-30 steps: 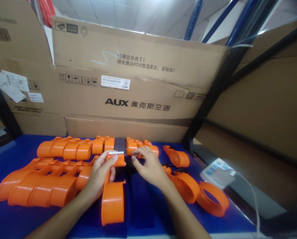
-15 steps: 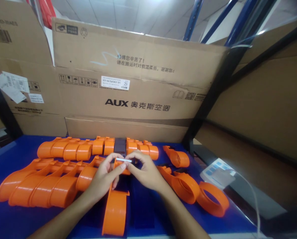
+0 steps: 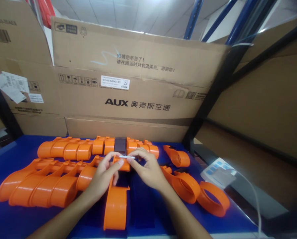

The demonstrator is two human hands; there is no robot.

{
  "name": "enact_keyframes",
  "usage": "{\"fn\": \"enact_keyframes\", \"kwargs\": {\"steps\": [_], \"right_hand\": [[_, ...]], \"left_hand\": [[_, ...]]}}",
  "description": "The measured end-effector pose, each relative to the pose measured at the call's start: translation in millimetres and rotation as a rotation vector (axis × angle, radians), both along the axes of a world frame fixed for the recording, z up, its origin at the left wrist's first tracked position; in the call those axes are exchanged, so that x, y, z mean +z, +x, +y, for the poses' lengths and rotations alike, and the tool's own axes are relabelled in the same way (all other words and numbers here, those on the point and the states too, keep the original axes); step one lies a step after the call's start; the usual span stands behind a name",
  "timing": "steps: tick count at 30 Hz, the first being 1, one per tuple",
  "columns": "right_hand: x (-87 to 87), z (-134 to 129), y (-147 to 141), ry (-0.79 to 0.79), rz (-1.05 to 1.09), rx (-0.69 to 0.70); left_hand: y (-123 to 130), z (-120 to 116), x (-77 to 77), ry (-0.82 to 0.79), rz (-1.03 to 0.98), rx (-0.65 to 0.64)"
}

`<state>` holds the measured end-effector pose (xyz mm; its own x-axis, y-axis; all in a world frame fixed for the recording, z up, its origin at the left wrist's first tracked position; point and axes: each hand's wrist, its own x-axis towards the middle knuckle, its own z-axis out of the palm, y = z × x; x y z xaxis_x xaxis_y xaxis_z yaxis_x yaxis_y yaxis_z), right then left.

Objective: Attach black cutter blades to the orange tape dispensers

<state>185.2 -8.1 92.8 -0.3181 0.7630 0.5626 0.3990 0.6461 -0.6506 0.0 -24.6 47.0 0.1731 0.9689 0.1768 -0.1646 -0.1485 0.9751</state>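
Observation:
My left hand is closed on an orange plastic part, whose wide curled loop hangs below the fingers. Its upper end shows between my two hands. Pinched in my right hand is a thin white toothed strip, lying along the top edge of that upper end. The left fingertips are close to the strip's left end. Whether the strip is seated in the part or only rests against it, I cannot tell.
Rows of similar orange parts lie at the left and along the back. More orange loops are at the right, near a white device with a cable. A dark block stands behind my hands, before a cardboard wall.
The white strip has shifted slightly right and up relative to the orange part. The part has tilted, so more of its upper face shows, and its hanging loop has risen a little.

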Motion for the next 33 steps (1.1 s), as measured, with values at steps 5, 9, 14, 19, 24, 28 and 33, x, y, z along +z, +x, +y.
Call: {"fn": "enact_keyframes", "kwargs": {"steps": [5, 9, 14, 19, 24, 28, 33], "right_hand": [[4.1, -1, 5, 0.018, 0.046, -0.055], [7.2, -1, 11, 0.034, 0.063, -0.104], [8.0, 8, 26, 0.091, 0.010, -0.318], [4.1, 15, 37, -0.011, -0.345, -0.328], [-3.0, 16, 36, -0.071, -0.470, -0.243], [-2.6, 16, 35, -0.045, -0.459, -0.231], [7.9, 10, 29, 0.088, -0.320, -0.172]], "left_hand": [[-3, 1, 2.6, -0.002, -0.051, 0.049], [-6, 3, 4.6, -0.032, -0.064, 0.086], [-9, 3, 7.1, -0.051, -0.100, 0.112], [-7, 0, 9.5, -0.051, -0.112, 0.104], [-6, -2, 9.6, -0.047, -0.123, 0.103], [-5, -2, 11.2, -0.049, -0.131, 0.111], [-3, -3, 14.8, -0.046, -0.198, 0.184]]}}
